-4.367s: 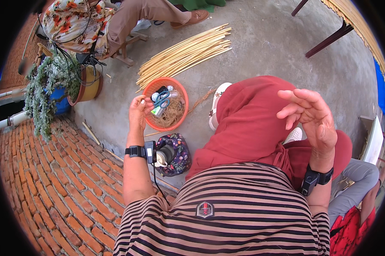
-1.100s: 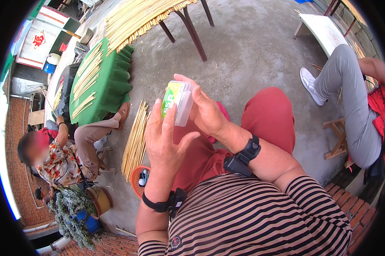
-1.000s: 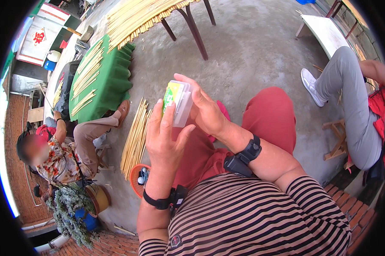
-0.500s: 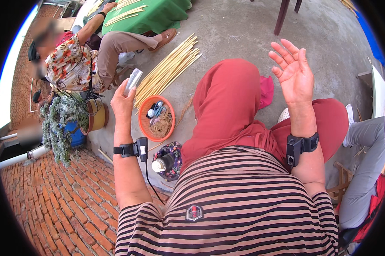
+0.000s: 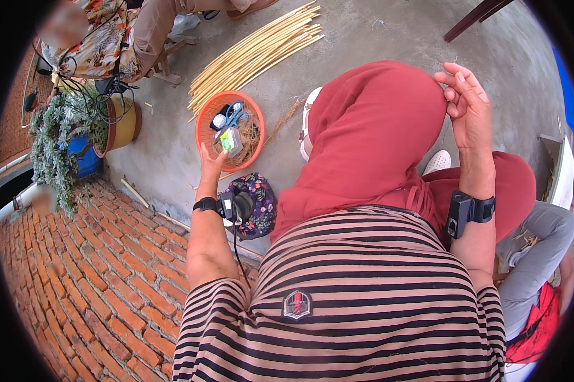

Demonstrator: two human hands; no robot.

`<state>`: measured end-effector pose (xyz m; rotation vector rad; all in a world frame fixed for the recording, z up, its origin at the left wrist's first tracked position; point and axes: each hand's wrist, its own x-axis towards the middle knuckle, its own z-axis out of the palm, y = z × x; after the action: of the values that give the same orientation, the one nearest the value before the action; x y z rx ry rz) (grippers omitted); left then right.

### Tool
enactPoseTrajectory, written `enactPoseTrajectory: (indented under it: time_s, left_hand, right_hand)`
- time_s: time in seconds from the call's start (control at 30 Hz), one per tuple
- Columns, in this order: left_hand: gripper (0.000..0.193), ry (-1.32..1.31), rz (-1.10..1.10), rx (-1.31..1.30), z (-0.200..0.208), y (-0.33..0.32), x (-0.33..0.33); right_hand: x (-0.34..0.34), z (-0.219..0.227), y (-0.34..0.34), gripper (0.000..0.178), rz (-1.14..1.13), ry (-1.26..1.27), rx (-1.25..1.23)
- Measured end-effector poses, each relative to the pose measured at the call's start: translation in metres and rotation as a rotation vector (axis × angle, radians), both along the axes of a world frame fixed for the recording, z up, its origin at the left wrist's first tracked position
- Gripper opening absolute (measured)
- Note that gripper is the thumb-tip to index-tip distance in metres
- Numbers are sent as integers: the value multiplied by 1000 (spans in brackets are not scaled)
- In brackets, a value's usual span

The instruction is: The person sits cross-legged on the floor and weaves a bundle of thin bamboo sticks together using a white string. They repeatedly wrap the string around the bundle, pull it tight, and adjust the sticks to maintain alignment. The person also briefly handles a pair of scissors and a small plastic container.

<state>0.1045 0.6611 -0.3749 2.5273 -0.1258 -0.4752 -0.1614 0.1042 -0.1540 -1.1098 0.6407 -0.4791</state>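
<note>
Your left hand (image 5: 212,167) is stretched out low over the concrete floor (image 5: 376,38), its fingers (image 5: 223,151) pinching a small clear box (image 5: 231,141) with a green and white inside. The box hangs right over the near rim of the orange basket (image 5: 205,130), so the bowl lies directly ahead of your fingertips, with blue scissors (image 5: 236,116) resting in it farther on. The box's long side stands roughly upright. Your right hand (image 5: 468,108) is well apart, fingers loosely spread against your red-clad knee (image 5: 369,121), holding nothing.
</note>
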Motion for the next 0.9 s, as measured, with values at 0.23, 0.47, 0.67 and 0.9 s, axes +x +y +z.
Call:
enactPoseTrajectory:
  time_s: [0.23,0.47,0.67,0.9]
  left_hand:
    - [48,329,-104,412,72,53,-46]
    - [72,350,-240,376,50,-24,-159]
    - [74,402,-54,276,-33,-9,-210]
    - [40,348,19,192,-51,40,-225]
  right_hand:
    - [16,0,12,22,-24,-12,-37]
    - [26,8,22,21,-23,-18,-57]
    - [22,7,26,19,-63,13,-125]
    - [16,7,24,19,-81,9,-118]
